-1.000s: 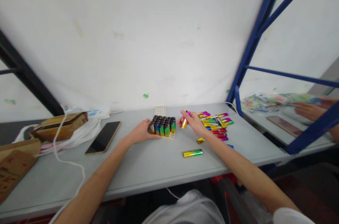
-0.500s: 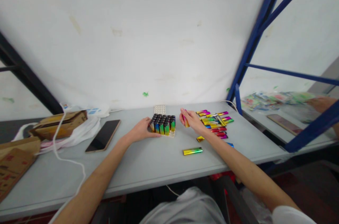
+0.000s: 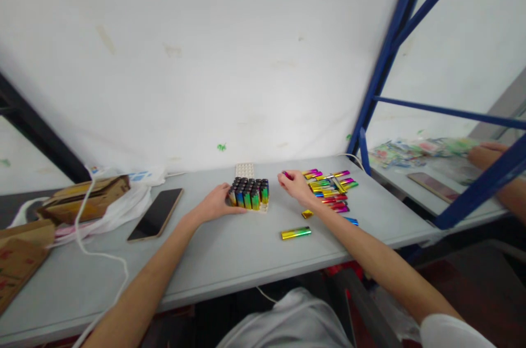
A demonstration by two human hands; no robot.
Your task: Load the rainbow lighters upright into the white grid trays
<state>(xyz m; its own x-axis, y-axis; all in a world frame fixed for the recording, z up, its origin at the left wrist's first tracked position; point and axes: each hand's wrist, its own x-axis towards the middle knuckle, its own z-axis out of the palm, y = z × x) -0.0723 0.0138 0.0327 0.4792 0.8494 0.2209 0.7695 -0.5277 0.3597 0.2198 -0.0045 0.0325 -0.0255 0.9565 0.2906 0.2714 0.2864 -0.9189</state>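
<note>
Metallic rainbow lighters [image 3: 249, 197] with black tops stand upright in a tight block on a white holed tray [image 3: 263, 207]. At the block's left side, my left hand [image 3: 217, 201] is closed round it, thumb in front and fingers behind. To the right of the block, my right hand [image 3: 296, 186] is closed on a single lighter [image 3: 289, 175]; only its dark pink end shows between the fingers. Beyond that hand lies a loose pile of shiny lighters [image 3: 335, 186] in gold, pink, red and green. One yellow-green lighter [image 3: 296, 233] lies apart, nearer the front edge.
A phone [image 3: 156, 215] lies on the grey table [image 3: 230, 260] at left, near cardboard boxes [image 3: 84, 198], plastic bags and a white cable [image 3: 92, 252]. A blue metal frame [image 3: 378, 74] rises at right. Beyond it are another person's arm [image 3: 499, 167] and a second phone [image 3: 433, 186].
The lighter in my right hand has turned so that mostly its end shows. My left hand stays at the block. The view has shifted slightly, and the other person's arm reaches further into sight.
</note>
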